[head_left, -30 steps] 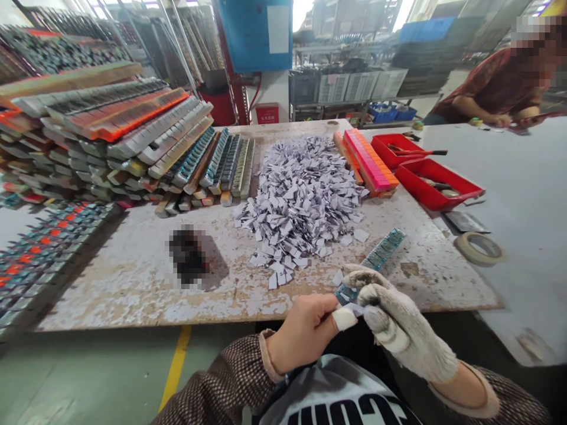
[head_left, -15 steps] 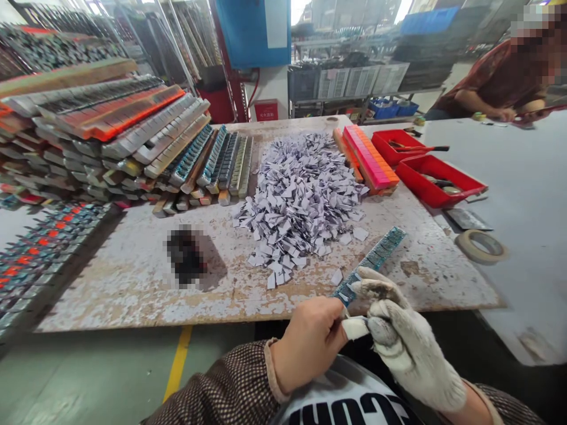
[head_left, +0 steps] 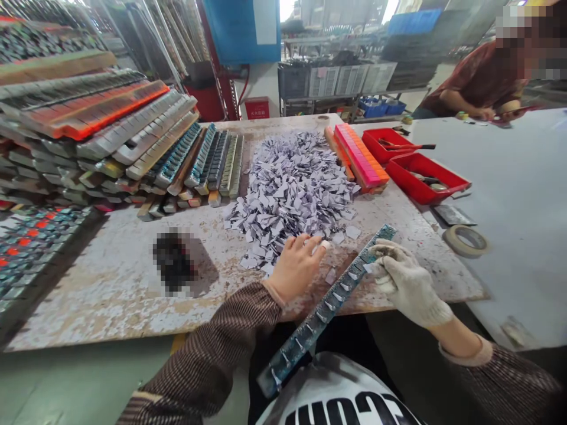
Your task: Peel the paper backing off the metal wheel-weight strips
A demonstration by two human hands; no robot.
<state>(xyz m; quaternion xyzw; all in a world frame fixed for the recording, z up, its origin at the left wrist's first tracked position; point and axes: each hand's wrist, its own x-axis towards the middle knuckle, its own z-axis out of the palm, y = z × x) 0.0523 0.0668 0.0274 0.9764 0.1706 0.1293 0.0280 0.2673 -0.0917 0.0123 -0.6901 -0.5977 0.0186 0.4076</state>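
My right hand (head_left: 405, 282), in a white knit glove, grips a long blue-green strip (head_left: 328, 307) that slants from the board's front edge down toward my lap. Small white slips stick out along the strip. My bare left hand (head_left: 296, 264) reaches over the near edge of a big heap of small white paper slips (head_left: 295, 189); its fingers are curled down onto the slips, with white tape on one fingertip. Whether they pinch a slip is hidden.
A worn board (head_left: 133, 277) tops the table. Stacks of long strips (head_left: 110, 141) fill the left. A pink-orange block (head_left: 361, 156), two red trays (head_left: 425, 177) and a tape roll (head_left: 466, 239) lie right. Another person (head_left: 482, 82) works at the far right.
My left hand left the strip's near end and moved forward onto the paper heap. The strip slid toward me, now overhanging the board, and my right hand holds it farther along.
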